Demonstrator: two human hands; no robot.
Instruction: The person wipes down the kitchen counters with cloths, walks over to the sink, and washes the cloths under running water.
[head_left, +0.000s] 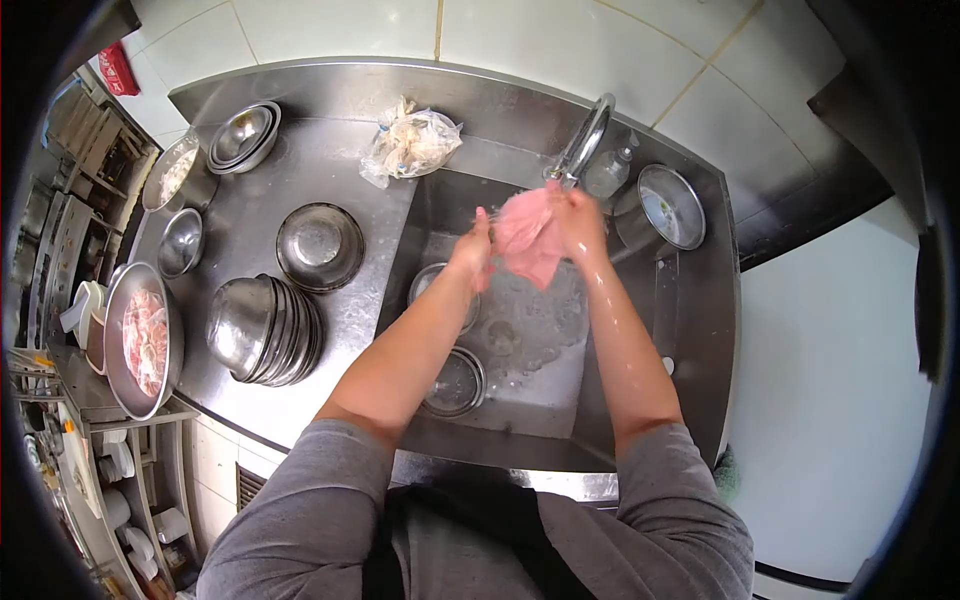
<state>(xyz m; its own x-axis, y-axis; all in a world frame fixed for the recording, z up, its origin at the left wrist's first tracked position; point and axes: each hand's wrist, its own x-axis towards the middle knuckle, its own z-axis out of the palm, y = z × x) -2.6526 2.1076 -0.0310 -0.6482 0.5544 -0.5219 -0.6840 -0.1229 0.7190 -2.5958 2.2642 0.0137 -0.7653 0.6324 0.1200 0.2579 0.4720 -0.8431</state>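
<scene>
A wet pink cloth point(530, 238) hangs under the running faucet point(588, 140), over the sink. My right hand point(580, 226) is closed on the cloth's upper right part, just below the spout. At the cloth's left edge is my left hand point(472, 252), thumb up and palm turned toward the cloth. Its other fingers are mostly hidden and blurred, so its grip is unclear. Beneath my hands, the steel sink point(530, 400) holds metal bowls point(456, 382) on its left side, partly covered by my left forearm. Shallow water lies on the sink floor.
Left of the sink stand a stack of metal bowls point(262, 330), a single bowl point(320, 247) and a large bowl of raw meat point(146, 340). A plastic bag point(412, 143) lies behind. Right of the faucet are a clear pump bottle point(607, 172) and a metal pot point(671, 207).
</scene>
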